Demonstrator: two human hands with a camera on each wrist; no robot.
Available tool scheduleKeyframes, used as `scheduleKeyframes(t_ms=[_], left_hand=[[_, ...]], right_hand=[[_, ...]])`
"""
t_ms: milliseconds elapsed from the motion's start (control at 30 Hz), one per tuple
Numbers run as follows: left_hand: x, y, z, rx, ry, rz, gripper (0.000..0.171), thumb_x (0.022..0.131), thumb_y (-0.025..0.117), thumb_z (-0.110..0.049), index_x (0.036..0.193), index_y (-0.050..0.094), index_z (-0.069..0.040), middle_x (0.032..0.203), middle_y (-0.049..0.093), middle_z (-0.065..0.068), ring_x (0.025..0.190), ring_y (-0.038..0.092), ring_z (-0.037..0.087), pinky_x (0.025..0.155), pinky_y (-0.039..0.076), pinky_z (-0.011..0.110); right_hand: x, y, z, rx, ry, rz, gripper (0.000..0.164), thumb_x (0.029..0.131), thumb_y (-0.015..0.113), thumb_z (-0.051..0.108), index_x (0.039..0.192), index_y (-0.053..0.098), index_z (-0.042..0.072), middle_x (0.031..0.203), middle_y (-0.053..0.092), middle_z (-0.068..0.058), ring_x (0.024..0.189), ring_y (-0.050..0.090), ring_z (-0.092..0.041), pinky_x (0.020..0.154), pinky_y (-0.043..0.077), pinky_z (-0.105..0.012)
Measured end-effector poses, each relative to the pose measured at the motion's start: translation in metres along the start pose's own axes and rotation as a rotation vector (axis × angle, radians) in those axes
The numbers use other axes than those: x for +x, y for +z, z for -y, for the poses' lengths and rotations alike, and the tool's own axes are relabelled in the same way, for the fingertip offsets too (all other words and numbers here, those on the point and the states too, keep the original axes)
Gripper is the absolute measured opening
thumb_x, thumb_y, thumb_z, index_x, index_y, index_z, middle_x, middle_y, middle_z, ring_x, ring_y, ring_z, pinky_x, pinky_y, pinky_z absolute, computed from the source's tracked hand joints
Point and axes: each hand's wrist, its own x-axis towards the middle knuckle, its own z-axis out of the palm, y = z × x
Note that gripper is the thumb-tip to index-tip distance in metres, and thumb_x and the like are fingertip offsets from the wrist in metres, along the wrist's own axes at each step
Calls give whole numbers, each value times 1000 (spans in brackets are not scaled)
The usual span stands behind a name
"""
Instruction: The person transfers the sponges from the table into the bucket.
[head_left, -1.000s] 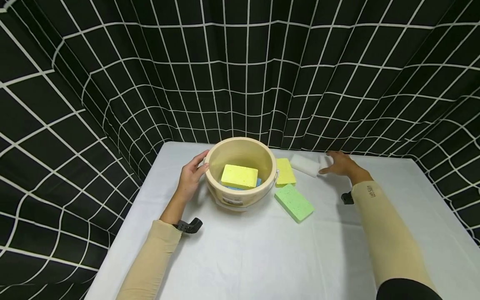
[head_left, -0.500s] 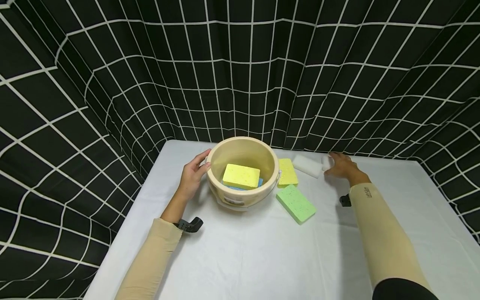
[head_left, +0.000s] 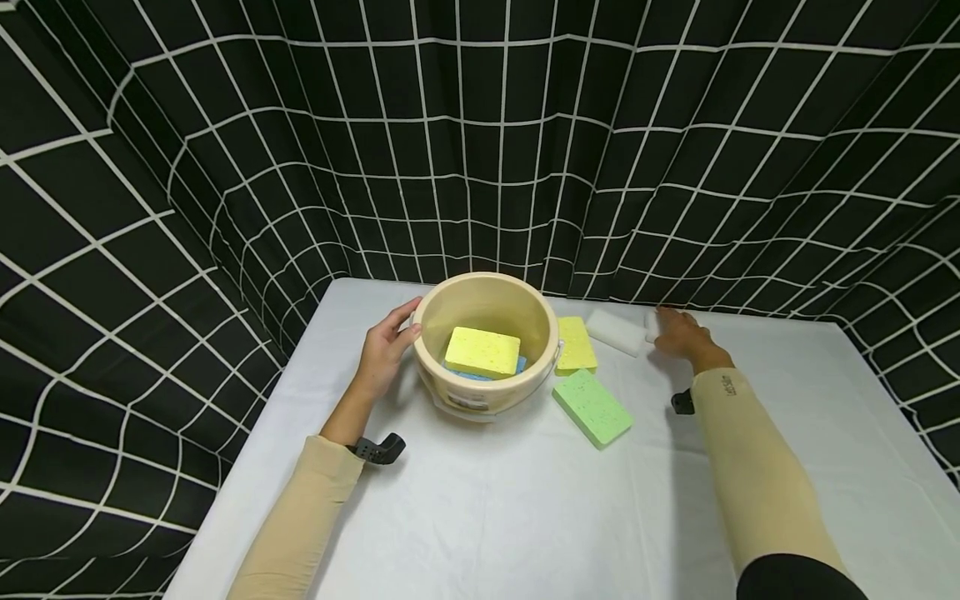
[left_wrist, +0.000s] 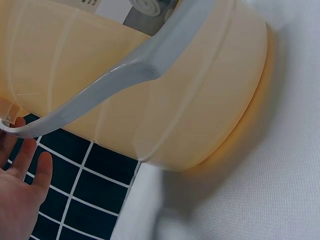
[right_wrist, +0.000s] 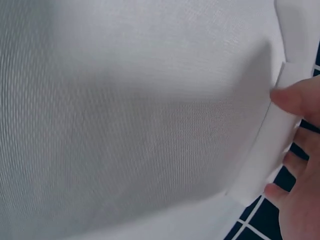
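My left hand [head_left: 381, 354] holds the side of a cream bucket [head_left: 487, 302], thumb at the rim and fingers along the outside. In the left wrist view, its fingertips are by the end of the grey handle [left_wrist: 115, 82]. A yellow sponge [head_left: 482, 352] lies inside on top of something blue [head_left: 521, 364], mostly hidden. At the back right, my right hand [head_left: 682, 336] pinches a white sponge [right_wrist: 267, 142], thumb on the near side and fingers on the far side. Most of this sponge is hidden in the head view. Another white sponge [head_left: 615, 332] lies just left of it.
Right of the bucket lies a second yellow sponge [head_left: 576, 343], with a green sponge [head_left: 592, 408] in front of it. A white cloth [head_left: 525, 517] covers the table. Black curtain with white grid lines [head_left: 480, 150] hangs close behind the table's back edge.
My right hand has shifted slightly and closed in on the white sponge at the back. My left hand stays on the bucket, and the other sponges lie as before.
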Motion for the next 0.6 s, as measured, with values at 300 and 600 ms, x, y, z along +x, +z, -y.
scheduleKeyframes(t_ms=[300, 600], left_hand=[[0, 1, -3, -6, 7, 5, 44, 96, 54, -4, 139, 48, 6, 148, 45, 20, 144, 37, 26, 103, 46, 11], [-1, 1, -4, 10, -2, -12, 43, 97, 54, -4, 138, 48, 5, 148, 46, 19, 146, 33, 22, 108, 40, 10]], right_hand=[[-8, -9, -1, -99, 17, -38, 73, 87, 54, 18, 146, 24, -12, 145, 27, -39, 132, 24, -59, 109, 25, -74], [-18, -18, -9, -51, 64, -64, 80, 86, 68, 25, 144, 27, -12, 138, 34, -40, 125, 31, -55, 106, 33, -70]])
